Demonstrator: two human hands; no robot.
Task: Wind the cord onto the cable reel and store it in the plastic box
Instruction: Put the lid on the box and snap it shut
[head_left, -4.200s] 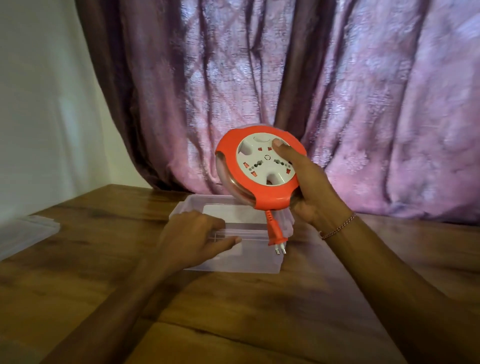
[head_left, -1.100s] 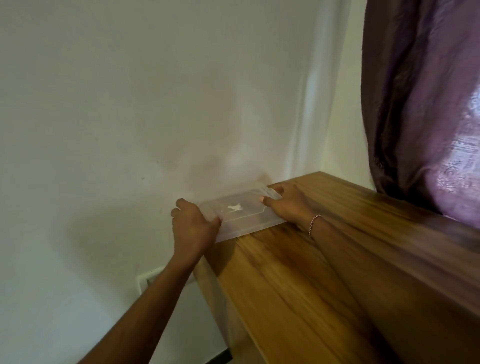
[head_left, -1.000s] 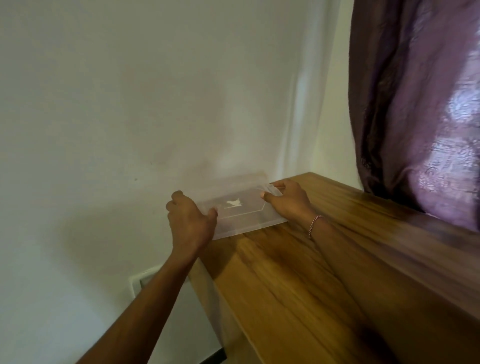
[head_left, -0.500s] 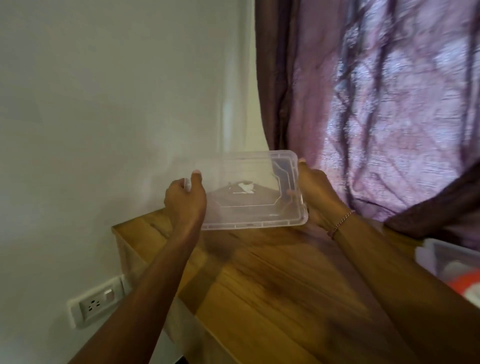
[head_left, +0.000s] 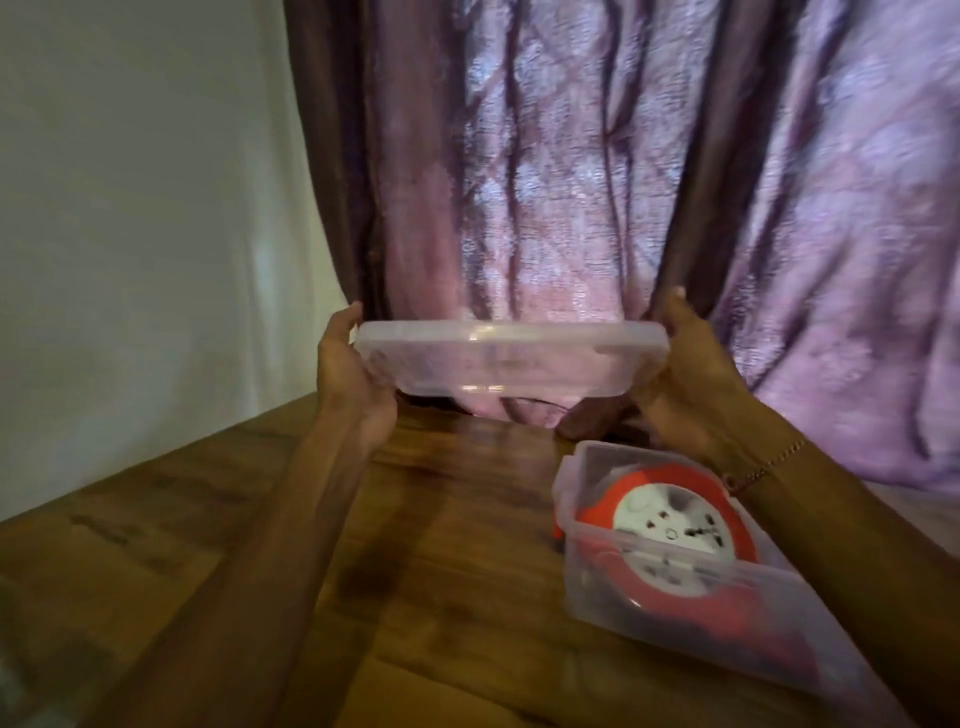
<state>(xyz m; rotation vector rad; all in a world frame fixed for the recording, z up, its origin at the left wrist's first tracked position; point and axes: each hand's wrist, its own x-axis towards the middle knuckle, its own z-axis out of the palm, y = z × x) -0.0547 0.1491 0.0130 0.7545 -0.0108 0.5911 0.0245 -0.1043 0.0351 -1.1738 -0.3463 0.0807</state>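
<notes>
I hold a clear plastic lid (head_left: 511, 366) in the air above the wooden table, nearly level, its long edge toward me. My left hand (head_left: 350, 376) grips its left end and my right hand (head_left: 685, 379) grips its right end. Below and to the right, the clear plastic box (head_left: 574, 577) stands on the table. Inside it lies the orange cable reel (head_left: 670, 514) with its white socket face up. My right forearm crosses over the box's right side and hides part of it. The cord and plug are not clearly visible.
The wooden table (head_left: 415, 571) stretches from the left edge to the box. A purple curtain (head_left: 623, 182) hangs right behind the lid and table. A pale wall (head_left: 145, 208) stands at the left.
Both hands picked the lid up from the table's far left corner and carried it rightward. The view swung back with it, and the box with the reel inside is now in sight.
</notes>
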